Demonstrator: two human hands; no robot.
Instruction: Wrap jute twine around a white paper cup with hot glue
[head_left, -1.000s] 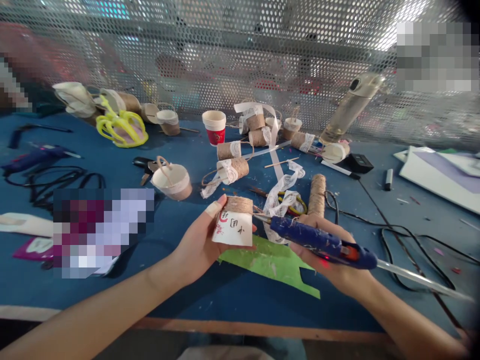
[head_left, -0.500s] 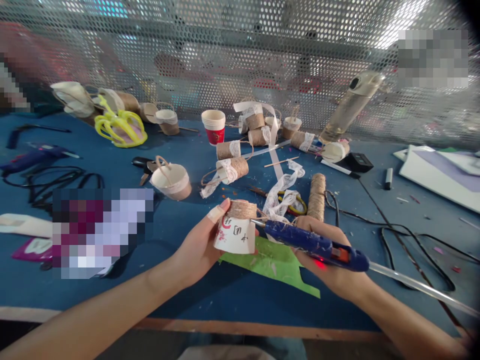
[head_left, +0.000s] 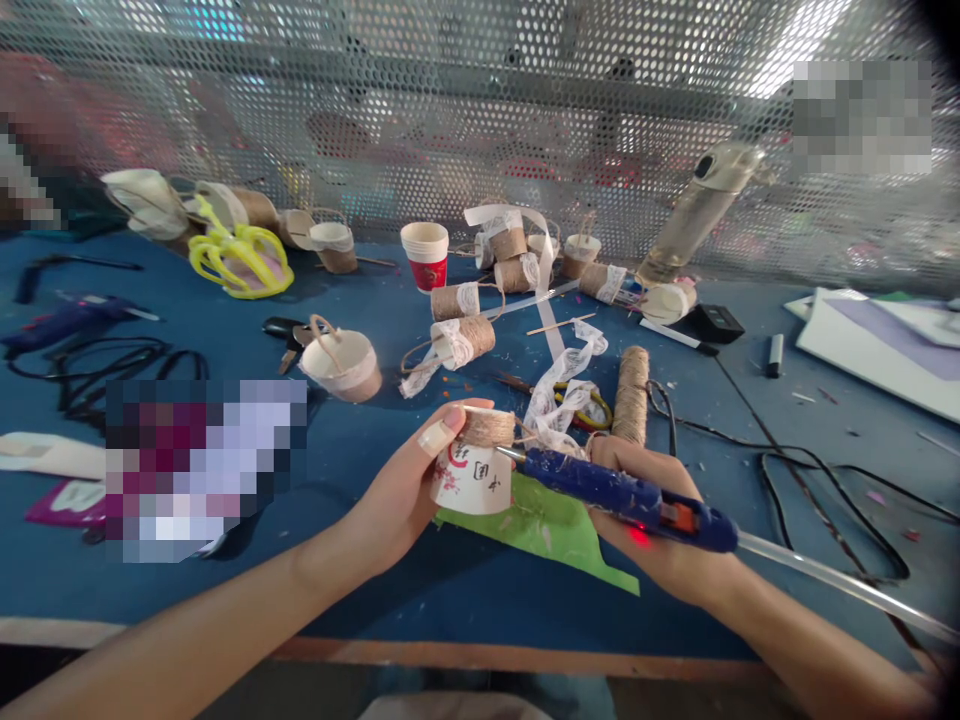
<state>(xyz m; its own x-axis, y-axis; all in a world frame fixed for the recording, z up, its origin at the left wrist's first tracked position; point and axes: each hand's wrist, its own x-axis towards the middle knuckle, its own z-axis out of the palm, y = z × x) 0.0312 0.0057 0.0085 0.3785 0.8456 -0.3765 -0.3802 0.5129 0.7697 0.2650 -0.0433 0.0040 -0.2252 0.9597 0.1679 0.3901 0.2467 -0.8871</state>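
My left hand (head_left: 405,465) is closed round a white paper cup (head_left: 476,488), upside down, with printed characters and brown twine (head_left: 487,428) wound about its upper part. A pale bandage wraps the thumb. In my right hand (head_left: 660,480) is a blue hot glue gun (head_left: 600,490), its clear glue stick (head_left: 832,575) poking out the back and a red light glowing below. The nozzle tip is at the cup's side, just under the wound twine. A twine strand runs from the cup toward my right hand, near the twine spool (head_left: 631,395). Green fabric (head_left: 536,530) lies beneath.
Lace ribbon (head_left: 562,395) and yellow-handled scissors (head_left: 592,408) lie beyond my hands. Twine-wrapped cups (head_left: 463,343), a stack of red cups (head_left: 426,270) and a bottle (head_left: 694,215) stand farther back. Black cable (head_left: 780,450) runs right; another glue gun (head_left: 71,318) lies left.
The glue gun's nozzle has shifted slightly left and down along the cup, below the twine. My left thumb has moved a little on the cup, which is tilted slightly differently.
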